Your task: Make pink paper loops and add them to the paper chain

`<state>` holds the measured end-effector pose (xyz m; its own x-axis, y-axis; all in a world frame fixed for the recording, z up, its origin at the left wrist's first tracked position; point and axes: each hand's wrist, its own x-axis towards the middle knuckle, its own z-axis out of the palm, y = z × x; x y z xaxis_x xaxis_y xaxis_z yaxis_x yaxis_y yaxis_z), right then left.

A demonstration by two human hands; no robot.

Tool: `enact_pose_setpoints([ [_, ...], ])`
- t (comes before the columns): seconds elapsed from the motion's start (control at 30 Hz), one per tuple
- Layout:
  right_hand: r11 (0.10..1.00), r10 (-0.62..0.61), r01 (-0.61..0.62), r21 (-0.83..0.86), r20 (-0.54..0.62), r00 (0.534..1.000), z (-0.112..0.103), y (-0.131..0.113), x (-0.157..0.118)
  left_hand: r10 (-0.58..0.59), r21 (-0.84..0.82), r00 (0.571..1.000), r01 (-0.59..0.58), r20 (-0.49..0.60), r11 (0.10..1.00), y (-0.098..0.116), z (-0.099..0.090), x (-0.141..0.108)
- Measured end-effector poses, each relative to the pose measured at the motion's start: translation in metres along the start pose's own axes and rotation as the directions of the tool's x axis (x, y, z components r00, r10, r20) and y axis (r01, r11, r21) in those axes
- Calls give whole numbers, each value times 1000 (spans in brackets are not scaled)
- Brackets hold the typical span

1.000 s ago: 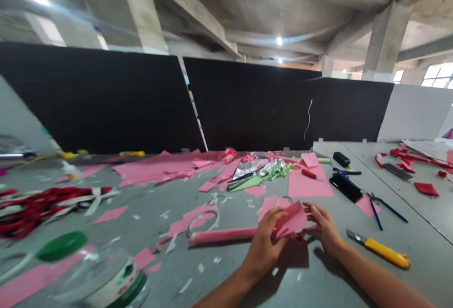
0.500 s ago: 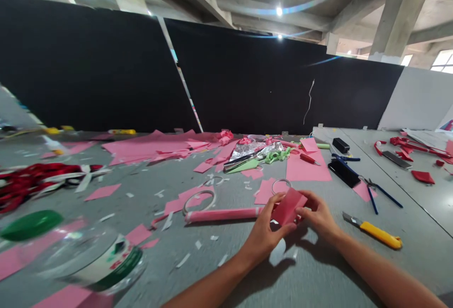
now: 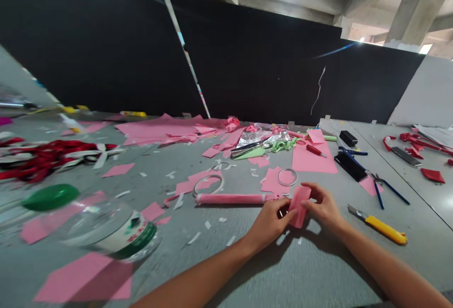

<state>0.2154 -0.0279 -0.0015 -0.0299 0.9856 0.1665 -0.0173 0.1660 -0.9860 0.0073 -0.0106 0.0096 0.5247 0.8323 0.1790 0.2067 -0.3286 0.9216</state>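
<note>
A small folded piece of pink paper [image 3: 299, 207] is held between my two hands, just above the grey table. My left hand [image 3: 269, 220] pinches its left side, and my right hand [image 3: 322, 207] grips its right edge with thumb and fingers. Left of my hands lies a pink paper-wrapped tube [image 3: 233, 198], its right end close to my left fingers. Behind my hands a silvery ring [image 3: 287, 177] rests on a pink paper scrap [image 3: 274, 183]. A larger ring [image 3: 208, 185] lies near the tube's left end.
A yellow box cutter [image 3: 385, 229] lies to the right, with blue-handled pliers [image 3: 391, 190] and a black phone [image 3: 350, 166] beyond. At left, a clear plastic bottle [image 3: 113, 230] lies on its side. Scissors [image 3: 247, 147] and pink sheets [image 3: 163, 129] are further back.
The pink paper has been turned more upright between my hands and now shows a narrower, lighter face. The camera view has tilted down and shifted left.
</note>
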Motion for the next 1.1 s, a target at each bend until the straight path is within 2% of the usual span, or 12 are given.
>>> enact_pose_setpoints([
  [0.2, 1000, -8, 7, 17, 66, 998, 1, 3, 0, -25, -73, 1000, 25, -1, 997, -1, -2, 1],
  [0.43, 997, -28, 33, -75, 68, 997, -2, 7, 3, -9, -32, 1000, 9, -3, 999, -4, -1, 2],
  [0.6, 996, -33, 40, -79, 90, 995, -2, 4, 1, -17, 9, 999, 17, -37, 1000, -3, -2, 4],
  [0.83, 996, -33, 42, -78, 107, 994, -1, 3, 2, 30, 27, 999, -30, -16, 999, -6, 2, 4],
  [0.93, 999, 12, -10, -37, 77, 997, -1, 0, 2, 38, 94, 998, -34, -41, 995, -3, -1, 7],
  [1.0, 999, 45, -45, 8, 46, 998, -2, -3, 2, 84, 195, 993, -65, -88, 979, 1, -7, 5],
  [1.1, 997, 65, -64, 51, -3, 998, -5, -5, 2, 168, 345, 978, -116, -122, 931, 4, -12, -18],
])
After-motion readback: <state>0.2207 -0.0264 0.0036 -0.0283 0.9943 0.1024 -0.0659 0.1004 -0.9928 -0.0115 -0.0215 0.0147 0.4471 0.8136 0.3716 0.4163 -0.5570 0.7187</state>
